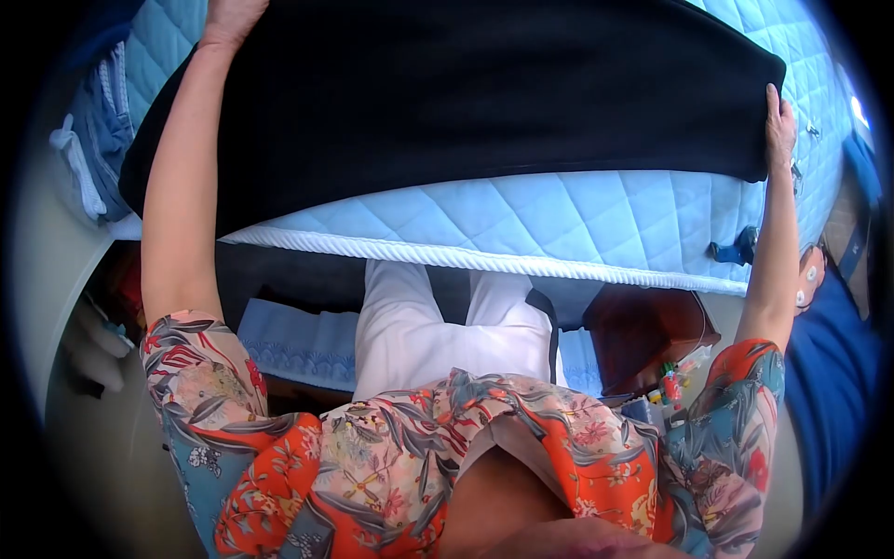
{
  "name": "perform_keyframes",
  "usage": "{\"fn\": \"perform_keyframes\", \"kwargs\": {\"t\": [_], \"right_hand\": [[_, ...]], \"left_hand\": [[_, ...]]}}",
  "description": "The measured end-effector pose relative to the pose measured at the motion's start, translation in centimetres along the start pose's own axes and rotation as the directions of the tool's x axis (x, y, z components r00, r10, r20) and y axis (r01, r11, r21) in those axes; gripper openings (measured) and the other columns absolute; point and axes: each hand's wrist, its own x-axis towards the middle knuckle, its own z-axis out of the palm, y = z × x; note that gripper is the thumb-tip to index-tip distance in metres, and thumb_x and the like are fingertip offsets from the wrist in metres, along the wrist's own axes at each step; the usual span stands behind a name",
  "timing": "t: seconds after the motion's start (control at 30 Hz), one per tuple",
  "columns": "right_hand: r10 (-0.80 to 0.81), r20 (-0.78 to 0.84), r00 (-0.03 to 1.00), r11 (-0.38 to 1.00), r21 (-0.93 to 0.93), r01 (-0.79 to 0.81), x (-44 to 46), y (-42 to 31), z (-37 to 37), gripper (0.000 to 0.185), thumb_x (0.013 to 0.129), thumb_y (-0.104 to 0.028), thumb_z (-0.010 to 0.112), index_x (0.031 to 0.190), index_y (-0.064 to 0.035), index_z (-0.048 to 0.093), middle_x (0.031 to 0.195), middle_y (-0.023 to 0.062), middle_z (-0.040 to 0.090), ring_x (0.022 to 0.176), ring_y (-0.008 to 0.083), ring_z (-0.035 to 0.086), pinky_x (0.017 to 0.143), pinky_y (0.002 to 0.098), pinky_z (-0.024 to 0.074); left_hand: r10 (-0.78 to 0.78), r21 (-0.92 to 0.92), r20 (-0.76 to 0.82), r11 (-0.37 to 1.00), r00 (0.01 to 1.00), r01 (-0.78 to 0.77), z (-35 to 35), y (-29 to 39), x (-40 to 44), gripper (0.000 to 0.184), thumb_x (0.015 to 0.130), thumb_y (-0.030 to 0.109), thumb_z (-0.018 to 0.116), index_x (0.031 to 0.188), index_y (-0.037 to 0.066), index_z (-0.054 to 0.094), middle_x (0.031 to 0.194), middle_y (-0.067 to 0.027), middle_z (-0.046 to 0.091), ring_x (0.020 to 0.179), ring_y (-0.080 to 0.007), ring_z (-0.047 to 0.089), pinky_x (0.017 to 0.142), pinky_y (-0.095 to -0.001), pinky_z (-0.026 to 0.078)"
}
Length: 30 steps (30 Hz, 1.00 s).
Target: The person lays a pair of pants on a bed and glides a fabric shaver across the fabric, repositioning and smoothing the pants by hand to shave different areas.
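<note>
A wide piece of black cloth spreads over the light blue quilted bedcover in front of me. My left hand is closed at the cloth's upper left side, and the top of the view cuts off part of its fingers. At the far right, my right hand grips the cloth's side edge near its corner, thumb pointing up. Between the two arms the cloth looks fairly flat. Its lower edge runs slanting above the white corded trim of the bedcover.
Bundled blue-grey fabric sits at the left. A dark blue clip lies on the bedcover by my right forearm. Below are a light blue cloth, a brown box-like object and small colourful items. Blue fabric hangs at right.
</note>
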Motion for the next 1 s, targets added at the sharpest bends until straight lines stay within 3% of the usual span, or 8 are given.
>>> {"fn": "perform_keyframes", "kwargs": {"t": [0.07,0.2,0.37,0.57,0.63,0.8,0.9,1.0], "right_hand": [[0.032,0.048,0.998,0.996,-0.083,-0.028,0.7,-1.4,0.1,0.069,0.084,-0.066,0.045,0.099,-0.0005,0.062,0.093,0.0164,0.064,0.09,0.0299,0.06,0.083,0.0379,0.0421],[0.026,0.048,0.999,0.999,-0.043,-0.024,-0.2,-2.8,-1.0,0.072,0.084,-0.069,0.039,0.099,-0.0022,0.062,0.094,0.0172,0.064,0.094,0.0331,0.059,0.085,0.0385,0.0415],[-0.004,-0.055,0.998,0.998,-0.067,0.0,-0.4,-2.1,-1.5,0.072,0.083,-0.071,0.039,0.099,-0.0047,0.062,0.093,0.0166,0.064,0.094,0.0342,0.058,0.084,0.0392,0.0417],[0.0,-0.075,0.997,0.991,-0.132,-0.01,-0.5,-1.7,-0.9,0.073,0.082,-0.073,0.038,0.094,-0.0049,0.062,0.094,0.0175,0.064,0.096,0.0361,0.058,0.084,0.0407,0.0424],[-0.001,-0.086,0.996,0.99,-0.143,-0.011,-0.8,-1.5,-0.4,0.074,0.082,-0.073,0.038,0.094,-0.0047,0.062,0.094,0.018,0.064,0.096,0.0367,0.058,0.084,0.041,0.0425],[0.022,-0.068,0.997,0.968,-0.249,-0.039,0.1,0.9,0.4,0.074,0.082,-0.073,0.037,0.102,-0.0066,0.062,0.1,0.0186,0.064,0.098,0.037,0.058,0.087,0.0406,0.0424],[-0.006,-0.043,0.999,0.977,-0.212,-0.003,-0.5,0.2,-0.8,0.065,0.082,-0.067,0.046,0.109,-0.0089,0.062,0.105,0.0175,0.063,0.099,0.0339,0.059,0.089,0.0397,0.0425],[-0.357,-0.31,0.881,0.893,-0.39,0.225,-2.7,-2.1,-1.8,0.053,0.083,-0.054,0.057,0.112,-0.0101,0.062,0.106,0.0139,0.064,0.099,0.0295,0.06,0.089,0.0377,0.0433]], "left_hand": [[-0.228,-0.384,0.173,0.88,0.958,0.279,-1.6,0.9,-1.2,0.011,0.081,0.012,0.058,0.087,0.004,0.061,0.084,-0.016,0.061,0.077,-0.0345,0.058,0.07,-0.0385,0.046],[0.231,0.051,0.313,0.964,0.921,-0.26,-4.3,-1.3,-3.5,0.027,0.082,0.022,0.069,0.102,0.004,0.065,0.119,-0.0013,0.055,0.111,-0.0153,0.051,0.095,-0.0271,0.038],[0.099,-0.206,0.29,0.978,0.952,-0.039,-3.7,-4.3,-1.5,0.022,0.084,0.021,0.067,0.094,0.002,0.063,0.115,-0.001,0.055,0.105,-0.0137,0.052,0.091,-0.0231,0.036],[0.247,0.319,0.24,0.893,0.939,-0.316,-3.8,-0.5,-2.6,0.022,0.082,0.021,0.065,0.098,0.006,0.063,0.118,-0.0066,0.055,0.105,-0.0223,0.054,0.09,-0.024,0.038],[0.519,0.53,-0.036,0.734,0.854,-0.423,-1.8,2.8,-4.5,0.021,0.079,0.016,0.062,0.099,0.01,0.062,0.111,-0.0113,0.055,0.1,-0.0294,0.053,0.088,-0.0343,0.039],[0.627,0.218,-0.006,0.761,0.779,-0.611,5.6,11.5,-9.1,0.029,0.074,0.011,0.065,0.103,0.009,0.061,0.116,-0.0165,0.053,0.109,-0.0327,0.05,0.094,-0.0433,0.036],[0.527,0.355,0.052,0.784,0.848,-0.509,8.1,9.7,-8.1,0.036,0.078,0.026,0.064,0.113,0.016,0.06,0.129,-0.0154,0.046,0.122,-0.0325,0.041,0.103,-0.0503,0.024],[0.566,0.341,0.064,0.762,0.822,-0.551,8.7,9.7,-6.8,0.036,0.08,0.028,0.062,0.114,0.017,0.06,0.129,-0.0158,0.046,0.122,-0.0329,0.04,0.102,-0.0503,0.025]]}}
